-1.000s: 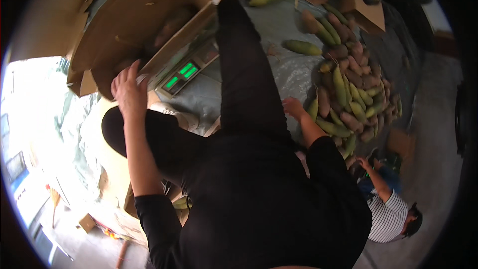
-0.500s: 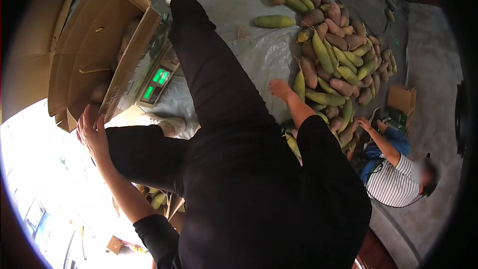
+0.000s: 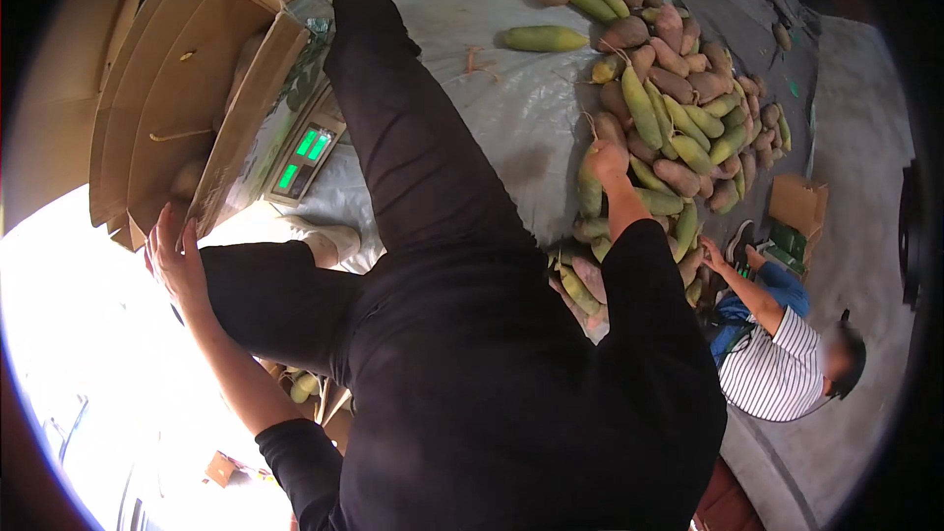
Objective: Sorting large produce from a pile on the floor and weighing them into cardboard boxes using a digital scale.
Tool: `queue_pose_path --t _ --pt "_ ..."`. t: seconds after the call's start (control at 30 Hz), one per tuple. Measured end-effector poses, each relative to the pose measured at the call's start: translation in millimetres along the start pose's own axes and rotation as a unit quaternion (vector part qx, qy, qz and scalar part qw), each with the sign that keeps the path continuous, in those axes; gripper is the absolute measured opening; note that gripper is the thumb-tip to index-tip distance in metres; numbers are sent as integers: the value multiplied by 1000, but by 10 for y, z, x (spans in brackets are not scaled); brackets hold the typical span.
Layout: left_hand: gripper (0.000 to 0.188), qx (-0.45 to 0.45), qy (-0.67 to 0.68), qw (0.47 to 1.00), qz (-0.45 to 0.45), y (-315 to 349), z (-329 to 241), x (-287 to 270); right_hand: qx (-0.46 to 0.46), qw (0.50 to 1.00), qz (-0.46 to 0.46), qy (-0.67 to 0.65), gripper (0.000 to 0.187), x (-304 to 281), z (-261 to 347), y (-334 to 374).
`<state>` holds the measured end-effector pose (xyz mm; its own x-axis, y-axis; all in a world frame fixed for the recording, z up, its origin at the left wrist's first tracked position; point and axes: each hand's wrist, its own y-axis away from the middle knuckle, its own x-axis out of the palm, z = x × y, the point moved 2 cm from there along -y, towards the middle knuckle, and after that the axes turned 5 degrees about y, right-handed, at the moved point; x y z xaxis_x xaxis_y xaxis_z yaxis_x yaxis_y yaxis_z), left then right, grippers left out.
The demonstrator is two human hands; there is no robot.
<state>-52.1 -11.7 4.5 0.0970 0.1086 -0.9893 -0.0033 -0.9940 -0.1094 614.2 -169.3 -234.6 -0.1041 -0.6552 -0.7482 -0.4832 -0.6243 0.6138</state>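
The right hand (image 3: 608, 161) is over the upper end of a long green vegetable (image 3: 590, 189) at the near-left edge of the pile, its fingers bent; whether they have closed around it cannot be told, as the undersides are hidden. The left hand (image 3: 178, 264) is open and holds nothing, fingers loosely spread, beside the near corner of a tall open cardboard box (image 3: 177, 79); whether the fingertips touch the cardboard is unclear. Around the right hand spreads the pile of long green and reddish-brown vegetables (image 3: 677, 174), lying crosswise over one another on a grey plastic sheet (image 3: 472, 88). Left of the pile's upper part, a single green vegetable (image 3: 546, 38) lies apart on the sheet. Just right of the tall box stands a scale (image 3: 307, 159) with lit green displays, between the box and the person's black-trousered outstretched leg (image 3: 423, 138). A few reddish vegetables (image 3: 189, 180) show inside the box. Farther out, past the pile's lower right, a co-worker in a striped shirt (image 3: 772, 374) reaches toward its edge, near a small open carton (image 3: 795, 205).
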Motion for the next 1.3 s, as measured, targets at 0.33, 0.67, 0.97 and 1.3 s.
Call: queue_pose_path --t 0.33,0.67,0.97,1.3 --pt "41 -28 51 998 -16 -18 -124 -52 1 993 24 -114 48 79 22 -637" --pt "43 -37 26 999 -29 -28 -133 -72 -63 982 98 -151 63 321 33 -949" --pt "43 -23 81 995 -50 -116 -183 58 -112 943 -82 -303 20 955 -748 -1394" --pt "43 -42 95 993 -58 -27 -183 -144 15 894 81 -441 16 384 319 -458"
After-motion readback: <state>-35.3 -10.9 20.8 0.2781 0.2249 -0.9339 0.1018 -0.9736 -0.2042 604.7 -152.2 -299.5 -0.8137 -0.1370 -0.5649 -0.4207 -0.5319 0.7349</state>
